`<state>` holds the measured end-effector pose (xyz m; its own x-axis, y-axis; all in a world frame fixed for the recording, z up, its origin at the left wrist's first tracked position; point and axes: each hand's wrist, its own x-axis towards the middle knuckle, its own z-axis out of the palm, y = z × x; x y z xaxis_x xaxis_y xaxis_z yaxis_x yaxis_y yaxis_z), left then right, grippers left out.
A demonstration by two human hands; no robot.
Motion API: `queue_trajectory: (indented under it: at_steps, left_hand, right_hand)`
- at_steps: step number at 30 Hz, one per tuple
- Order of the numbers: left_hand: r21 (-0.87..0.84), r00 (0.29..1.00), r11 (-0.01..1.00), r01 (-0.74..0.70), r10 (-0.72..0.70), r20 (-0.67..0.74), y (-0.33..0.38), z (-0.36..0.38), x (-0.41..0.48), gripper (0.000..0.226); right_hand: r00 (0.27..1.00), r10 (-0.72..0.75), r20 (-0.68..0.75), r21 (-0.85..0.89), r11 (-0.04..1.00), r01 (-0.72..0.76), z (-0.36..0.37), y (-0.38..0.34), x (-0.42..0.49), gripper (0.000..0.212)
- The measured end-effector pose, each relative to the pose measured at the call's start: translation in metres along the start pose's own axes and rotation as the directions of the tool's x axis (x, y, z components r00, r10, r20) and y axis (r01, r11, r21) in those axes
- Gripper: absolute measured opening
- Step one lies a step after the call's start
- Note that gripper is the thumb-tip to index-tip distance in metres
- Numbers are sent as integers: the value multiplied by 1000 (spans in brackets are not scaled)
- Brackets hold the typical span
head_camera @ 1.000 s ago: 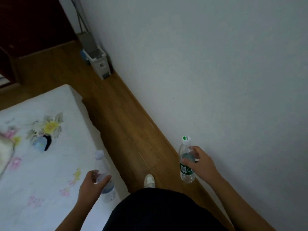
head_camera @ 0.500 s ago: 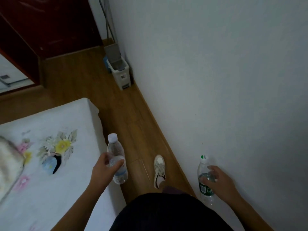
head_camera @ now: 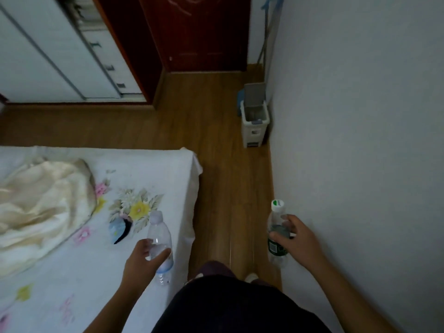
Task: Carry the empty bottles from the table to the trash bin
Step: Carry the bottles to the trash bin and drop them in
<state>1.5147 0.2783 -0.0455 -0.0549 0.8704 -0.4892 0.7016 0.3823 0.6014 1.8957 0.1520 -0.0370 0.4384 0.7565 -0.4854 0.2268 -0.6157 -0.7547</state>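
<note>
My left hand point(head_camera: 144, 258) grips a clear plastic bottle with a pale cap and light blue label point(head_camera: 159, 236), held upright over the bed's edge. My right hand point(head_camera: 296, 239) holds a second clear bottle with a green-and-white cap and dark green label point(head_camera: 276, 227), upright beside the wall. A white trash bin point(head_camera: 254, 121) with its lid tipped up stands on the wooden floor ahead, against the right wall, well beyond both hands.
A bed with a white flowered sheet point(head_camera: 72, 272) fills the left side, with a cream blanket point(head_camera: 40, 207) bunched on it. A narrow strip of wooden floor point(head_camera: 228, 188) runs between bed and white wall point(head_camera: 360, 140). A dark red door point(head_camera: 199, 32) and white wardrobe point(head_camera: 48, 49) stand beyond.
The view has swung left and lifted, so the bin now lies straight ahead and closer. Both hands still hold their bottles, the left one raised higher over the bed.
</note>
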Motion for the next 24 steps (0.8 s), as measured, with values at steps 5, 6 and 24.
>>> queue_trajectory:
  at_steps: [5, 6, 24]
  left_hand:
    - [-76, 988, 987, 143, -147, -43, 11, -7, 50, 80]
    - [-94, 986, 983, 156, -161, -45, 15, -7, 65, 85]
    - [42, 977, 984, -171, 164, 135, 302, 6, 366, 61]
  right_hand:
    - [994, -79, 76, -52, 995, 83, 0, -66, 99, 57]
    - [993, -81, 82, -55, 995, 86, -1, -76, 117, 61]
    - [978, 162, -129, -10, 986, -164, -62, -149, 316, 53]
